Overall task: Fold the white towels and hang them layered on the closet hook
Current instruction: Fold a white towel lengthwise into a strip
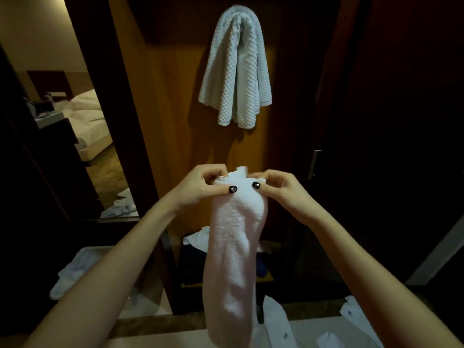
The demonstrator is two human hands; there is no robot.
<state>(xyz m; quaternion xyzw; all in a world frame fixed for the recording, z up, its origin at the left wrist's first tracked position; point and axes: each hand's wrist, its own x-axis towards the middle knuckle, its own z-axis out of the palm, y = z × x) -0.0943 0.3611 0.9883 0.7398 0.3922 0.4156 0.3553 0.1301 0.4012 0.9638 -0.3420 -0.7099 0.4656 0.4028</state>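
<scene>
A white terry towel (234, 247) hangs in front of me, folded into a long narrow strip. My left hand (200, 187) pinches its top left corner, thumb in front. My right hand (278, 190) pinches the top right corner the same way. Above them a waffle-textured white towel (236, 69) hangs draped over the closet hook on the wooden back panel (175, 101). The hook itself is hidden under that towel.
Dark closet doors stand at left and right, with a metal handle (313, 163) on the right one. Clothes lie on a low closet shelf (198, 249). White slippers (276, 322) lie on the floor below. A doorway at left shows a bed (88, 119).
</scene>
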